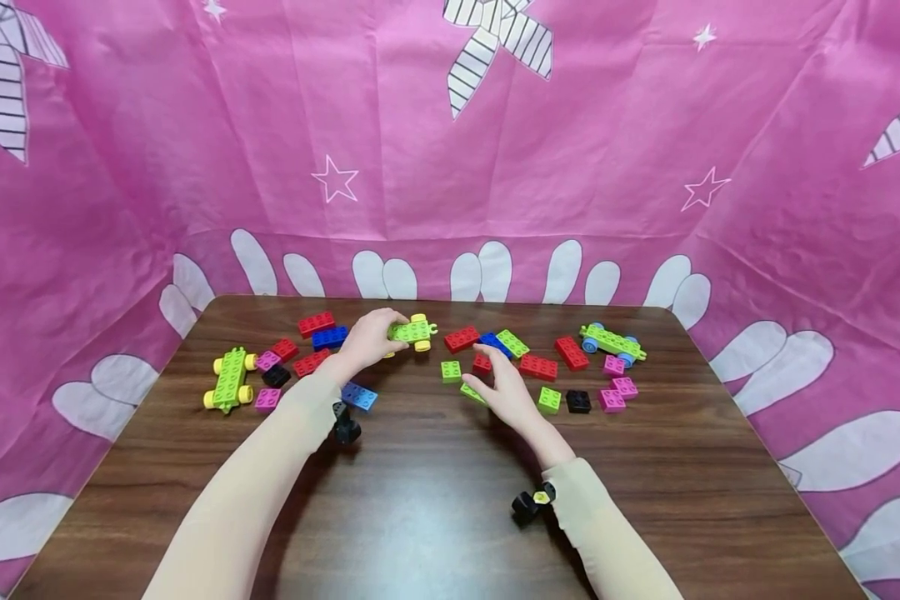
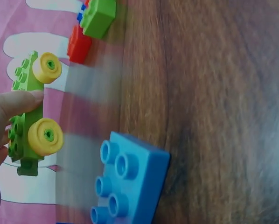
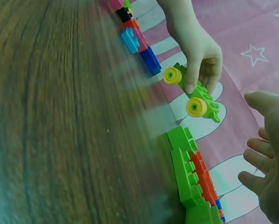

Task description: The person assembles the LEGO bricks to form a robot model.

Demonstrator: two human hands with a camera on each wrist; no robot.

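My left hand [image 1: 371,340] grips a lime-green wheeled base [image 1: 411,332] with yellow wheels, thumb on its near side and fingers behind. In the left wrist view the base [image 2: 30,109] is held up, and a light-blue brick [image 2: 135,172] lies closer to the camera. My right hand [image 1: 506,390] hovers over the bricks right of centre, fingers spread and holding nothing. Under and beside it are a small lime-green brick [image 1: 451,372], a partly hidden lime-green brick [image 1: 472,394] and a partly covered red brick [image 1: 482,364]. The right wrist view shows both hands apart.
A second yellow-wheeled base [image 1: 231,380] stands at the left, and a blue-wheeled base [image 1: 612,343] at the back right. Several red, blue, pink and black bricks lie around, including a black brick [image 1: 578,402]. Pink patterned cloth [image 1: 420,200] hangs behind the wooden table [image 1: 420,517].
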